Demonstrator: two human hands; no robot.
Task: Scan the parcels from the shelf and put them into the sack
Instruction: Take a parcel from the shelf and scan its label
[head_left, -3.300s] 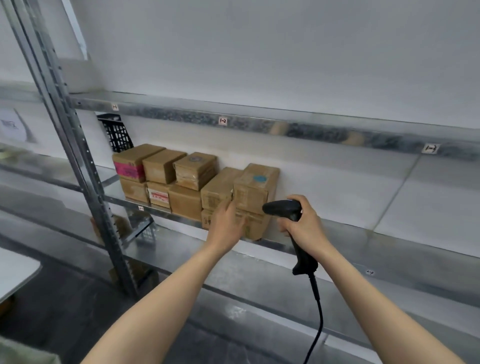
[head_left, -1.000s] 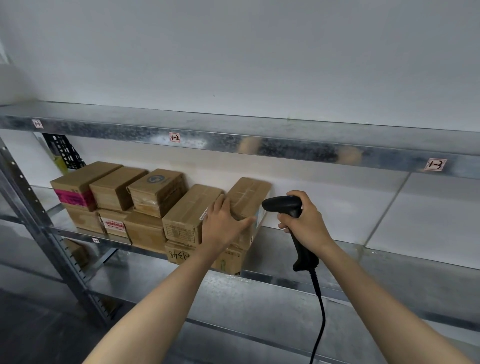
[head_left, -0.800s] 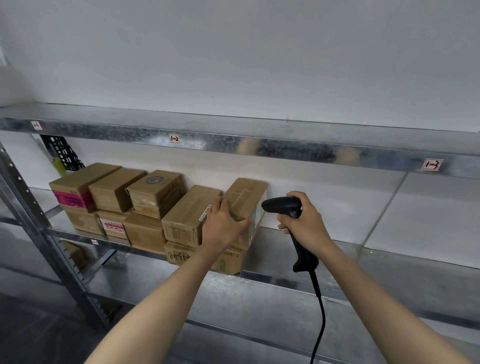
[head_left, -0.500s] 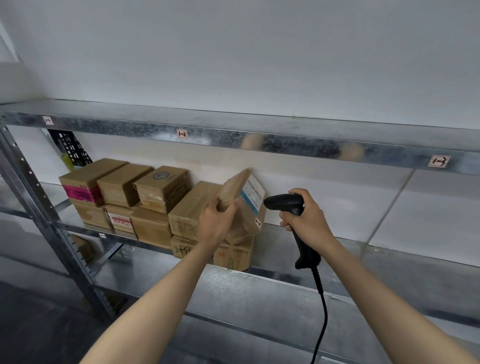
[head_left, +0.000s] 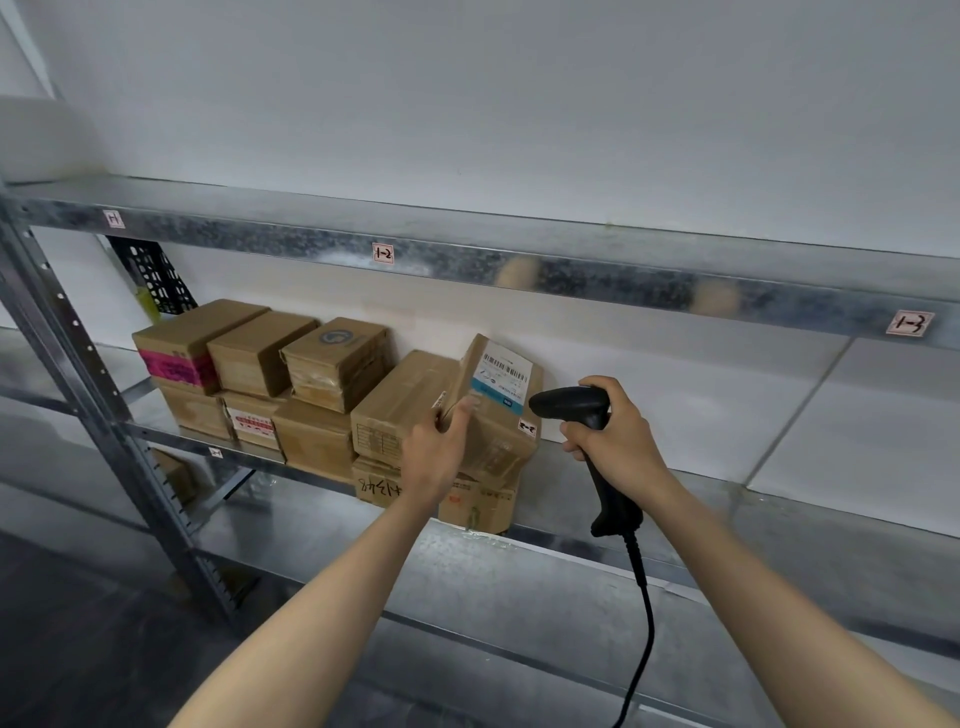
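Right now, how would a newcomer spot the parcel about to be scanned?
Find the metal shelf below the tag marked 1-2, holding stacked brown boxes. At their right end, beside the scanner, the parcel the left hand holds is the only one tilted up, showing a white barcode label with a blue strip.

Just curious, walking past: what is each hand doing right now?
Left hand: grips the tilted parcel at its edge.
Right hand: grips the scanner by its handle.

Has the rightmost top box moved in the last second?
Yes. The brown cardboard parcel with the barcode label lay flat on the cardboard box below; the left hand has tipped it leftwards, lifting its right side.
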